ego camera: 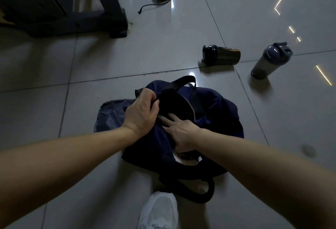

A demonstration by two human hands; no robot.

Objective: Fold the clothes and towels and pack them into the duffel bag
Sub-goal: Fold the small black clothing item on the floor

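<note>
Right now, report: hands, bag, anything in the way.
Left hand grips edge of dark navy fabric duffel bag. Right hand flat, fingers pressing into opening. Toppled dark shaker bottle, upright grey shaker bottle beyond, clear of bag.

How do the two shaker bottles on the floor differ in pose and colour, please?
The brown bottle lies on its side; the grey bottle stands upright. The brown bottle has a black lid, the grey bottle a blue-grey lid. Both rest on the tiled floor with lids on.
</note>
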